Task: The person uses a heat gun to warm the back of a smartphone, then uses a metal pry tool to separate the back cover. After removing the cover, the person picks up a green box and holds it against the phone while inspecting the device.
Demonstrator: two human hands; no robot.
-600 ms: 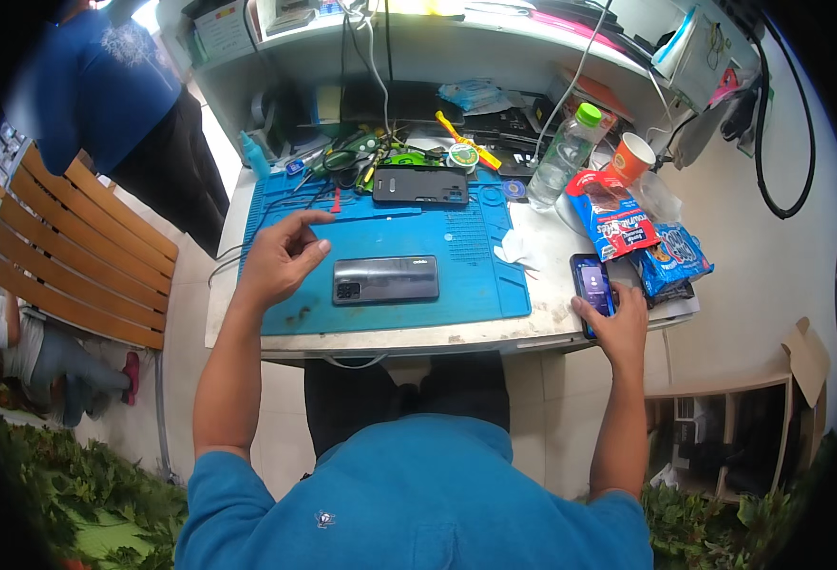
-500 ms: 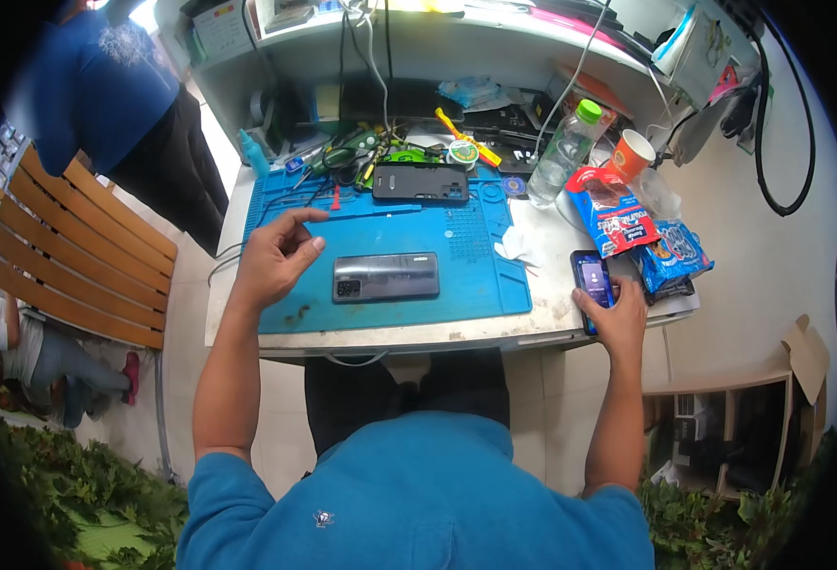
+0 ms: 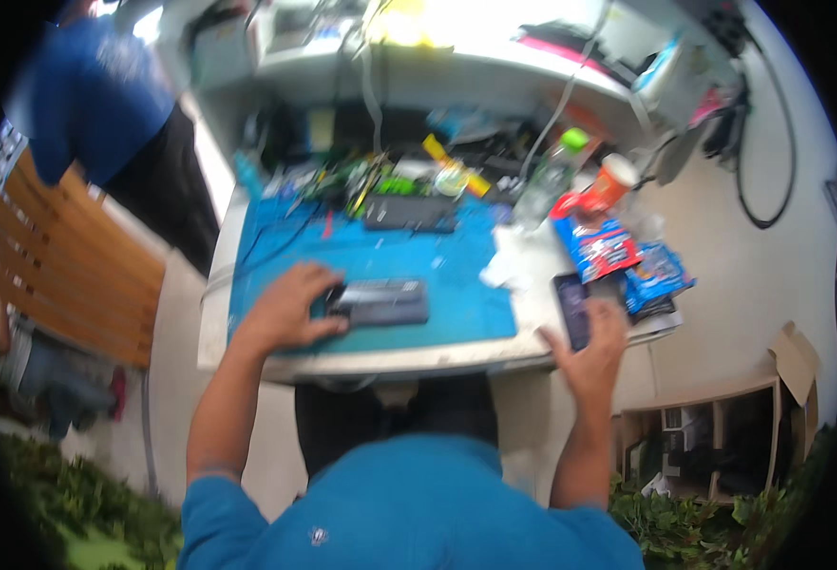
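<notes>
My left hand [image 3: 290, 309] is at the left end of a dark, glossy smartphone [image 3: 382, 302] that lies back up on a blue repair mat [image 3: 466, 313]. Its thumb and fingers stand apart on either side of that end; blur hides whether they touch it. At the right of the desk, a second smartphone [image 3: 570, 309] lies screen up on the white desktop. My right hand [image 3: 591, 353] hovers over or rests at that phone's near right side, fingers spread and thumb off to the left. Farther back on the mat lies a black phone or phone case [image 3: 409, 214].
Tools and cables [image 3: 342, 185] clutter the mat's far edge. On the right stand a green-capped bottle [image 3: 547, 185] and an orange cup [image 3: 614, 179], beside red and blue snack packets [image 3: 594, 242]. White tissue [image 3: 502, 261] lies near the mat. A person in blue [image 3: 105, 95] stands at the left.
My left hand has come down to the phone on the mat. My right thumb has moved off the other phone, whose screen now looks dark. The whole view has shifted and blurred.
</notes>
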